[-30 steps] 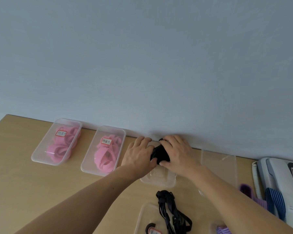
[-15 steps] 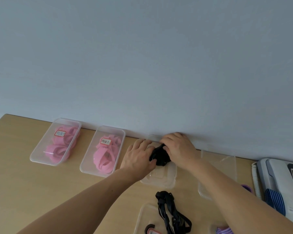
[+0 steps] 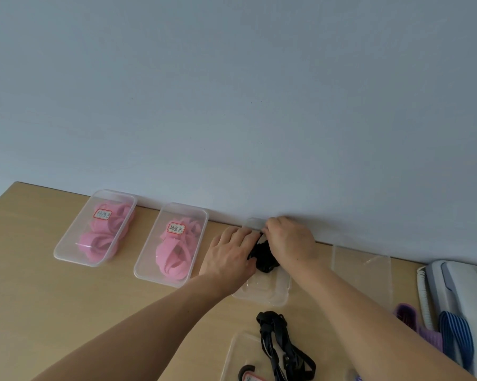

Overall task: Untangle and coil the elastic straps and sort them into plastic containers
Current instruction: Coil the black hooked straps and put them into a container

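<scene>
A coiled black strap [image 3: 263, 257] sits in a clear plastic container [image 3: 275, 290] against the wall. My left hand [image 3: 229, 254] presses on the strap's left side with its fingers laid over it. My right hand [image 3: 292, 243] covers the strap from the right, fingers curled over its far end. A tangled black strap [image 3: 281, 347] lies near the front, partly over another clear container [image 3: 231, 356].
Two lidded containers [image 3: 94, 229] [image 3: 171, 246] with pink straps and labels stand at the back left. A clear lid or container [image 3: 361, 273] lies right of my hands. A white telephone [image 3: 457, 298], a blue striped strap [image 3: 454, 336] and a purple strap [image 3: 413, 325] are at the right.
Both hands have pushed the black coil a little farther toward the wall, deeper into the container. My right hand's fingers have reached the container's far rim.
</scene>
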Demonstrator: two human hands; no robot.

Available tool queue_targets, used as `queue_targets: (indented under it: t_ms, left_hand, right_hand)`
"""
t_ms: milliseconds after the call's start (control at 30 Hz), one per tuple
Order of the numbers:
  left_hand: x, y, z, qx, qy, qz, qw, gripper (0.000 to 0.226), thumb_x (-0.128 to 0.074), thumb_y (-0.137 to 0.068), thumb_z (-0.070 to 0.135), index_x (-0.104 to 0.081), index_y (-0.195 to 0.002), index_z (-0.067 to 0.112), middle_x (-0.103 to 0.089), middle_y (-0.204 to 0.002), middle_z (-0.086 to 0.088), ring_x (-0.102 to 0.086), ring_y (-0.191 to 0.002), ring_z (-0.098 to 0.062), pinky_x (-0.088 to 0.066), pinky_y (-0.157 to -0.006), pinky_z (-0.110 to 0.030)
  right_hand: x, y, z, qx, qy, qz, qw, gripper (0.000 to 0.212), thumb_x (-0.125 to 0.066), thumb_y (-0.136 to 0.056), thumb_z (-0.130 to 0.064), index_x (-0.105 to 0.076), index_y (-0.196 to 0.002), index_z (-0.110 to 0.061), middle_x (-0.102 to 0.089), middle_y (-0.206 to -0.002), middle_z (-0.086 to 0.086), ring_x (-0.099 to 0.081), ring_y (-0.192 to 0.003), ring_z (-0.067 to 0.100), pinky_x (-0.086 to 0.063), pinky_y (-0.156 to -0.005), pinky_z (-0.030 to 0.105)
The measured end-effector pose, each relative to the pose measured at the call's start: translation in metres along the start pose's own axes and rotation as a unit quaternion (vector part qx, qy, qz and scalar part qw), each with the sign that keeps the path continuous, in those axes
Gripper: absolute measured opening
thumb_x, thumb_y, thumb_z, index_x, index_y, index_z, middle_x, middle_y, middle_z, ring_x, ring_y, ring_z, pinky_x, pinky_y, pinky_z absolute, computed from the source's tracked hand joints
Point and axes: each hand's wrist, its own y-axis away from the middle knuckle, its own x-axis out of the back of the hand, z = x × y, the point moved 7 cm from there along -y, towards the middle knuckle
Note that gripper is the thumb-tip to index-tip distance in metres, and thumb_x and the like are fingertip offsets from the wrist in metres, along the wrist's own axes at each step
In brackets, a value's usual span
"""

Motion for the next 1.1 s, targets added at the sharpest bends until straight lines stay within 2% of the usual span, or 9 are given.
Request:
queue_targets:
  t_ms: [67, 100, 233, 400, 533, 667, 800, 967, 1100]
  left_hand:
    - [-0.002, -0.001, -0.001, -0.003, -0.013, -0.011, 1.0, 0.053, -0.049, -0.093, 0.04, -0.042, -0.144, 0.03, -0.043, -0.147, 0.008, -0.032, -0.138, -0.018, -0.032, -0.11, -0.034]
    - [-0.004, -0.001, -0.001, -0.007, -0.025, -0.018, 0.999, 0.051, -0.047, -0.094, 0.041, -0.042, -0.144, 0.03, -0.04, -0.149, 0.007, -0.03, -0.14, -0.019, -0.03, -0.111, -0.035]
    - [-0.008, -0.001, -0.001, -0.008, -0.042, -0.024, 0.999, 0.047, -0.043, -0.096, 0.041, -0.042, -0.142, 0.032, -0.035, -0.152, 0.005, -0.025, -0.143, -0.023, -0.026, -0.113, -0.039]
    - [-0.008, -0.003, -0.001, -0.013, -0.046, -0.024, 0.999, 0.046, -0.041, -0.097, 0.043, -0.043, -0.142, 0.034, -0.037, -0.151, 0.006, -0.026, -0.142, -0.024, -0.027, -0.111, -0.039]
    - [0.005, -0.001, 0.004, -0.027, -0.053, 0.007, 0.998, 0.04, -0.059, -0.089, 0.039, -0.062, -0.127, 0.026, -0.059, -0.132, 0.001, -0.05, -0.127, -0.026, -0.042, -0.102, -0.04]
    - [0.009, 0.002, 0.009, -0.053, -0.068, 0.046, 0.995, 0.034, -0.07, -0.081, 0.034, -0.071, -0.112, 0.02, -0.068, -0.112, 0.002, -0.062, -0.113, -0.027, -0.051, -0.09, -0.04]
    - [0.004, 0.004, 0.009, -0.06, -0.066, 0.009, 0.996, 0.042, -0.055, -0.09, 0.037, -0.064, -0.124, 0.015, -0.066, -0.12, 0.001, -0.054, -0.125, -0.033, -0.047, -0.099, -0.046]
    - [-0.006, 0.007, 0.006, -0.042, -0.069, -0.044, 0.996, 0.054, -0.038, -0.099, 0.042, -0.04, -0.147, 0.018, -0.042, -0.15, -0.001, -0.022, -0.147, -0.032, -0.022, -0.117, -0.046]
    - [0.0, 0.01, 0.01, -0.044, -0.067, -0.057, 0.995, 0.056, -0.032, -0.101, 0.042, -0.026, -0.152, 0.02, -0.027, -0.158, 0.001, -0.007, -0.151, -0.028, -0.014, -0.119, -0.044]
  right_hand:
    - [0.004, 0.008, -0.002, 0.009, 0.021, 0.027, 0.999, 0.017, -0.082, -0.074, -0.014, -0.067, -0.067, -0.009, -0.064, -0.071, 0.005, -0.063, -0.066, 0.027, -0.048, -0.045, 0.03]
    - [0.003, 0.011, -0.002, 0.013, 0.025, 0.029, 0.999, 0.018, -0.08, -0.077, -0.017, -0.069, -0.067, -0.008, -0.064, -0.077, 0.006, -0.062, -0.071, 0.028, -0.051, -0.047, 0.033]
    - [0.0, 0.021, 0.007, 0.018, -0.004, 0.027, 0.999, 0.027, -0.063, -0.092, -0.032, -0.072, -0.089, -0.007, -0.059, -0.104, 0.007, -0.058, -0.095, 0.027, -0.054, -0.065, 0.04]
    - [0.007, 0.04, 0.012, 0.067, -0.052, -0.003, 0.996, 0.031, -0.076, -0.079, -0.028, -0.071, -0.106, -0.014, -0.063, -0.1, 0.0, -0.06, -0.09, 0.025, -0.055, -0.072, 0.037]
    - [-0.003, 0.039, 0.018, 0.043, -0.047, -0.044, 0.997, 0.036, -0.072, -0.084, -0.029, -0.068, -0.117, -0.017, -0.064, -0.109, -0.001, -0.056, -0.103, 0.023, -0.049, -0.082, 0.034]
    - [-0.008, 0.035, 0.018, 0.019, -0.036, -0.033, 0.999, 0.031, -0.075, -0.081, -0.029, -0.07, -0.109, -0.018, -0.065, -0.104, -0.003, -0.058, -0.099, 0.022, -0.051, -0.076, 0.034]
    - [-0.013, 0.042, 0.022, -0.002, -0.056, -0.02, 0.998, 0.032, -0.076, -0.081, -0.028, -0.069, -0.111, -0.021, -0.064, -0.104, -0.006, -0.059, -0.095, 0.02, -0.045, -0.068, 0.027]
    - [-0.013, 0.046, 0.021, -0.022, -0.076, -0.034, 0.996, 0.037, -0.063, -0.09, -0.037, -0.059, -0.125, -0.026, -0.056, -0.119, -0.009, -0.051, -0.106, 0.017, -0.041, -0.077, 0.024]
    - [0.001, 0.062, 0.016, -0.031, -0.067, -0.024, 0.997, 0.04, -0.063, -0.089, -0.036, -0.058, -0.127, -0.023, -0.052, -0.129, -0.006, -0.051, -0.108, 0.02, -0.046, -0.09, 0.03]
